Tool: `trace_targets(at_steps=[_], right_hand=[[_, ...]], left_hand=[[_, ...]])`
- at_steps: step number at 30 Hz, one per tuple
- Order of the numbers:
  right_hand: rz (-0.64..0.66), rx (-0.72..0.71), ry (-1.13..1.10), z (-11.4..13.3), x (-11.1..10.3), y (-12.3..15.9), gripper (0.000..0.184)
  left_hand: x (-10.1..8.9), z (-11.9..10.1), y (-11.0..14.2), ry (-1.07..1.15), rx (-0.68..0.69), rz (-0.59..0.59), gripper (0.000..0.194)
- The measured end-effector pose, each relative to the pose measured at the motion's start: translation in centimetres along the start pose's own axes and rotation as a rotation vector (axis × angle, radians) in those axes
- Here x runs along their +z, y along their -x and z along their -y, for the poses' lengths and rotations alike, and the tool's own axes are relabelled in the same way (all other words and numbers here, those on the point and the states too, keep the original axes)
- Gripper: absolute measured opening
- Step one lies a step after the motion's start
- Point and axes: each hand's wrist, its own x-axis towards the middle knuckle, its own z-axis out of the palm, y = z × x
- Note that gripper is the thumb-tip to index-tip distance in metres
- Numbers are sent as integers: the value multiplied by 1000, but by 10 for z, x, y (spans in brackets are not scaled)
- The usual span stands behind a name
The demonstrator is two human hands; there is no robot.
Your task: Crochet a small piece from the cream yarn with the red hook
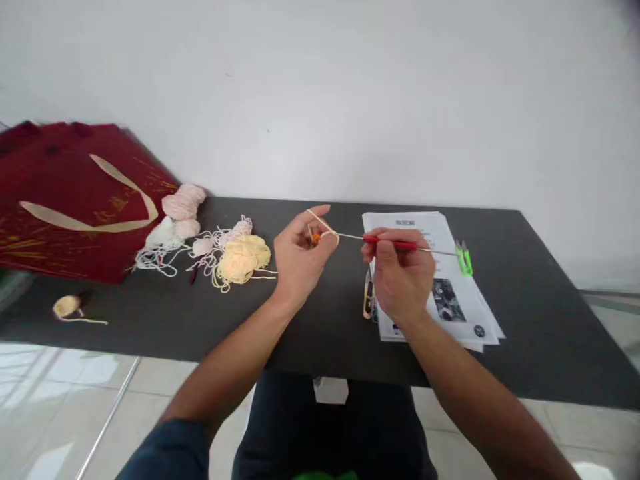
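Note:
My left hand (300,257) is closed in a pinch on a small cream crochet piece (326,234), with cream yarn looped over the forefinger. My right hand (403,270) is closed round a red-handled crochet hook (395,244), held level above the black table (320,320). The hook's metal tip points left into the crochet piece. Both hands hover over the table's middle, a short gap between them.
A heap of yellow yarn (243,259) and pale pink yarn balls (183,203) lie left of my hands. A dark red bag (65,200) covers the table's left end. Printed sheets (440,293), green snips (464,259) and a small yarn ball (67,307) also lie there.

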Motion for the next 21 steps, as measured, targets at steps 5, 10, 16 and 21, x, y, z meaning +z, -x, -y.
trace_targets(at_steps=[5,10,16,21], right_hand=[[-5,-7,25,-1,0,-2,6],[-1,-12,28,-2,0,-2,4],[-26,-61,116,-4,5,3,4],[1,-147,181,-1,9,12,17]], left_hand=[[1,-2,0,-24,6,-18,40],[1,1,2,-22,34,-28,39],[1,2,4,-49,56,-108,36],[2,2,6,-89,72,-214,32]])
